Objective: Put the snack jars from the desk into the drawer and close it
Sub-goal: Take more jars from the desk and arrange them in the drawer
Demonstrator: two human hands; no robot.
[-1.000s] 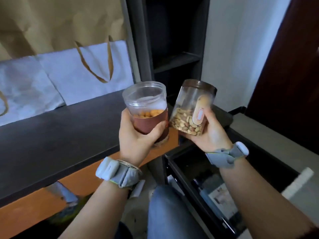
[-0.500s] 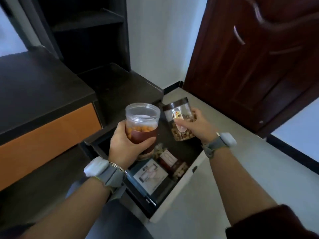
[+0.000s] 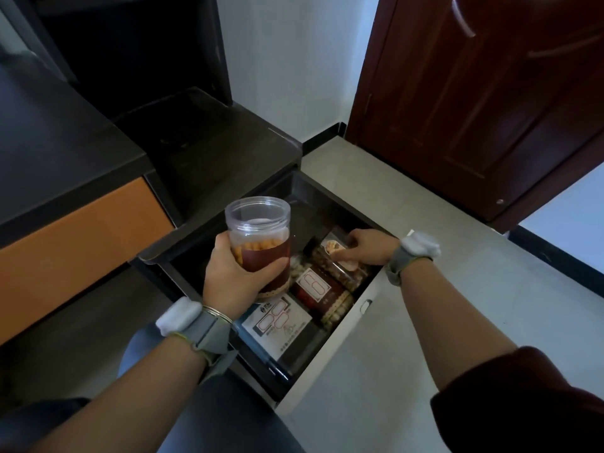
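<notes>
The clear-lidded snack jar (image 3: 258, 237), holding orange pieces above a dark red label, stands upright in the left hand (image 3: 233, 277), whose grip is clamped round its lower half; it hangs above the open drawer (image 3: 330, 335), over the left part. The second jar (image 3: 340, 264), filled with nuts, lies tilted inside the drawer at the far right, and the right hand (image 3: 367, 246) has its grip closed on the top end. Just beside it lies a dark red-labelled jar (image 3: 322, 294), and nearer the front a white-labelled packet (image 3: 277, 325). The dark desk (image 3: 65, 142) lies to the left, a brown door (image 3: 490, 93) on the right.
</notes>
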